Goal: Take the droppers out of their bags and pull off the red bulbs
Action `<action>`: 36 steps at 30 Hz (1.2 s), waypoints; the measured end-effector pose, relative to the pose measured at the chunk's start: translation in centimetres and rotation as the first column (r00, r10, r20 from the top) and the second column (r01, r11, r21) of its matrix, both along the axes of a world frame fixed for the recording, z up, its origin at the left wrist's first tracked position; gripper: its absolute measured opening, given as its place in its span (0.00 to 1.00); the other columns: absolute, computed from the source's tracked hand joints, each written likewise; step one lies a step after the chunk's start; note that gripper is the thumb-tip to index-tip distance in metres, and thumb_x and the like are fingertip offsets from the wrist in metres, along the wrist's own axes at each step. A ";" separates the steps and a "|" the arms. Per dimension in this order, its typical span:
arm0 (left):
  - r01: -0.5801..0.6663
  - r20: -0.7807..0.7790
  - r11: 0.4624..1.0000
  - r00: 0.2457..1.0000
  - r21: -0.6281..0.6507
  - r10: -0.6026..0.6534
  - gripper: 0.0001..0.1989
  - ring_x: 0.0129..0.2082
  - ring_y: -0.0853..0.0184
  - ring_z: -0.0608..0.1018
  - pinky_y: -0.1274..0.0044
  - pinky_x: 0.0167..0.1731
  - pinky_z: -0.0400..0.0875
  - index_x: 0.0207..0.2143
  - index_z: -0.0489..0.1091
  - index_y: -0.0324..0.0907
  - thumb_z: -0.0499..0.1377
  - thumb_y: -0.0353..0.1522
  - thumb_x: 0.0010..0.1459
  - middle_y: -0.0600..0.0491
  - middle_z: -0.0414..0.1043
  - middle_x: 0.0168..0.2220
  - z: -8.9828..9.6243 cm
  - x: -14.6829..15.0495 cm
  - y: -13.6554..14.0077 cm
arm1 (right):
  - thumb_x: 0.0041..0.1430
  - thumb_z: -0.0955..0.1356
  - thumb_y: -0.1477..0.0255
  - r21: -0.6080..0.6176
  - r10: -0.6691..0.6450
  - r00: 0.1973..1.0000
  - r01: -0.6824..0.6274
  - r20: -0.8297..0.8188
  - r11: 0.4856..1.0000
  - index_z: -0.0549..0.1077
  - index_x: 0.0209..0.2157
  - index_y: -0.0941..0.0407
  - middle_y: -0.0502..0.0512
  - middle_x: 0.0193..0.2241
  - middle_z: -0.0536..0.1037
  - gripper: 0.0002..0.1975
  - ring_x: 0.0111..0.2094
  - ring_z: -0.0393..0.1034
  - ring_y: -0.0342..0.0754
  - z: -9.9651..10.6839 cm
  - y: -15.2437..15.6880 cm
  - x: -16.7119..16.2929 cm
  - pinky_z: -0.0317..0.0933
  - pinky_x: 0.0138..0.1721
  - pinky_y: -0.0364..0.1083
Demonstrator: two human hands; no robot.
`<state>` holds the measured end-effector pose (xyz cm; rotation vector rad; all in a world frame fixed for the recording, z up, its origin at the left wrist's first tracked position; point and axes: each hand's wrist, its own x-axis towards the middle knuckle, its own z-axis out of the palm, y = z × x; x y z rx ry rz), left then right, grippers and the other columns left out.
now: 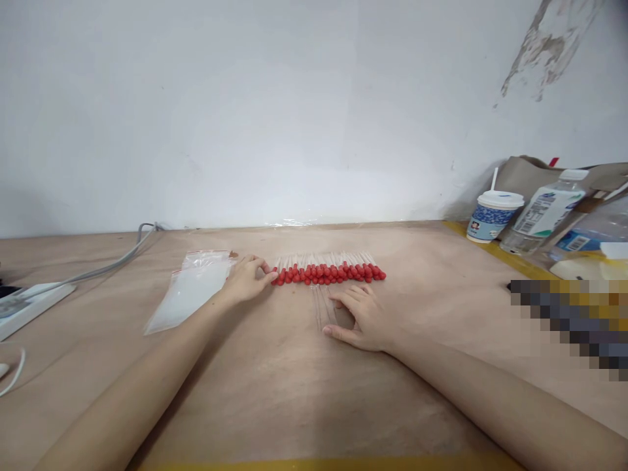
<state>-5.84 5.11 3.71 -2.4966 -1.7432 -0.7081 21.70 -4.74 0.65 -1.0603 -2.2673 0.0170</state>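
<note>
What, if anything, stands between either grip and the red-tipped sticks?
Nothing visible does. The left grip is at the left end of the red-tipped sticks; the right grip is just short of them. What look like thin clear strips lie beside it but seem no obstacle.

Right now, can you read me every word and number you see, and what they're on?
No word or number is clear enough to quote.
Paper cup: printing too small and blurred.
Bottle: label print too blurred.
Blue label: barcode-like stripes, no readable digits.
Red-tipped sticks: no lettering I can see.
</note>
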 end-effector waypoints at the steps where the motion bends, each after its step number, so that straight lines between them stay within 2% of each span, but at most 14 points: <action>1: -0.044 0.032 0.999 0.999 0.015 0.044 0.15 0.40 0.58 0.68 0.67 0.42 0.61 0.26 0.68 0.42 0.54 0.44 0.50 0.50 0.67 0.32 0.1 -0.1 -0.1 | 0.50 0.65 0.55 0.003 0.000 1.000 0.000 -0.003 1.000 0.66 0.43 0.57 0.56 0.33 0.72 0.23 0.36 0.64 0.50 0.0 0.0 0.0 0.54 0.41 0.51; 5: -0.171 0.233 0.981 0.962 0.090 0.146 0.14 0.39 0.60 0.69 0.70 0.38 0.64 0.27 0.67 0.41 0.53 0.43 0.52 0.50 0.67 0.33 0.6 -0.4 -1.2 | 0.49 0.65 0.55 0.048 0.004 0.999 -0.003 -0.037 0.999 0.66 0.44 0.57 0.59 0.40 0.70 0.24 0.42 0.63 0.52 -0.4 0.1 0.0 0.55 0.44 0.53; 7: -0.167 0.329 0.975 0.938 0.149 0.111 0.13 0.39 0.61 0.69 0.72 0.35 0.65 0.29 0.66 0.41 0.53 0.42 0.53 0.51 0.68 0.35 0.7 -0.3 -2.2 | 0.49 0.66 0.56 0.092 0.000 0.996 0.008 -0.085 0.996 0.64 0.47 0.57 0.62 0.46 0.66 0.27 0.47 0.61 0.54 -0.7 0.1 0.0 0.56 0.47 0.53; 9: -0.093 0.373 0.975 0.928 0.202 0.011 0.12 0.39 0.62 0.70 0.74 0.34 0.66 0.32 0.66 0.41 0.53 0.41 0.53 0.51 0.68 0.36 0.7 0.1 -3.5 | 0.50 0.66 0.59 0.151 -0.021 0.990 0.042 -0.141 0.988 0.60 0.52 0.57 0.64 0.52 0.60 0.29 0.52 0.57 0.55 -0.9 0.2 0.1 0.56 0.49 0.54; 11: 0.038 0.355 0.980 0.929 0.197 -0.108 0.11 0.38 0.64 0.70 0.75 0.34 0.66 0.35 0.66 0.42 0.53 0.40 0.54 0.52 0.68 0.37 0.5 0.8 -4.9 | 0.52 0.65 0.61 0.212 -0.049 0.982 0.088 -0.180 0.973 0.54 0.57 0.56 0.64 0.55 0.55 0.33 0.55 0.53 0.56 -1.0 0.2 0.1 0.55 0.51 0.55; 13: 0.183 0.311 0.974 0.925 0.135 -0.217 0.10 0.37 0.64 0.71 0.75 0.33 0.66 0.36 0.66 0.43 0.53 0.39 0.55 0.52 0.69 0.37 0.0 1.8 -6.1 | 0.53 0.65 0.61 0.258 -0.061 0.983 0.105 -0.173 0.960 0.50 0.59 0.56 0.63 0.56 0.55 0.34 0.56 0.52 0.57 -0.9 0.2 0.2 0.54 0.53 0.56; 15: 0.303 0.290 0.949 0.904 0.087 -0.315 0.09 0.37 0.64 0.71 0.74 0.33 0.66 0.36 0.66 0.43 0.53 0.37 0.56 0.52 0.69 0.37 -0.8 2.8 -7.1 | 0.53 0.64 0.61 0.281 -0.048 0.992 0.081 -0.121 0.956 0.50 0.59 0.55 0.62 0.56 0.57 0.34 0.56 0.52 0.56 -0.8 0.2 0.4 0.53 0.53 0.57; 18: 0.418 0.284 0.902 0.856 0.112 -0.432 0.07 0.36 0.65 0.71 0.71 0.37 0.65 0.35 0.65 0.42 0.53 0.36 0.57 0.51 0.70 0.34 -2.1 4.0 -7.9 | 0.55 0.64 0.61 0.276 -0.015 1.000 0.022 -0.027 0.961 0.56 0.56 0.55 0.60 0.53 0.63 0.29 0.55 0.54 0.54 -0.9 0.4 0.5 0.51 0.54 0.56; 22: 0.461 0.265 0.872 0.831 0.164 -0.490 0.06 0.35 0.65 0.71 0.69 0.41 0.64 0.35 0.65 0.42 0.53 0.34 0.57 0.51 0.71 0.33 -2.8 4.3 -8.1 | 0.56 0.63 0.62 0.241 0.010 1.000 -0.015 0.020 0.970 0.63 0.52 0.53 0.57 0.48 0.70 0.22 0.53 0.58 0.51 -1.1 0.7 0.5 0.51 0.53 0.56; 28: 0.495 0.225 0.851 0.821 0.175 -0.524 0.06 0.37 0.64 0.72 0.69 0.40 0.66 0.36 0.65 0.42 0.54 0.34 0.56 0.49 0.71 0.35 -2.4 4.4 -8.4 | 0.59 0.61 0.66 0.198 0.071 0.997 -0.074 0.021 0.977 0.71 0.42 0.52 0.53 0.40 0.76 0.12 0.50 0.63 0.49 -1.3 0.9 0.4 0.52 0.52 0.54; 33: 0.533 0.131 0.811 0.810 0.242 -0.571 0.19 0.48 0.60 0.69 0.65 0.48 0.63 0.47 0.64 0.41 0.57 0.37 0.53 0.46 0.70 0.44 -2.3 5.7 -8.5 | 0.59 0.62 0.67 0.215 0.112 0.993 -0.114 0.023 0.970 0.72 0.40 0.52 0.52 0.39 0.76 0.11 0.49 0.64 0.49 -1.4 1.0 0.4 0.53 0.51 0.55; 36: 0.544 0.045 0.783 0.812 0.301 -0.582 0.13 0.46 0.62 0.72 0.64 0.50 0.62 0.43 0.68 0.43 0.56 0.36 0.55 0.49 0.73 0.41 -2.8 6.4 -8.2 | 0.59 0.62 0.67 0.231 0.121 0.992 -0.124 0.031 0.965 0.72 0.40 0.52 0.52 0.39 0.76 0.11 0.48 0.64 0.48 -1.2 0.9 0.3 0.54 0.51 0.55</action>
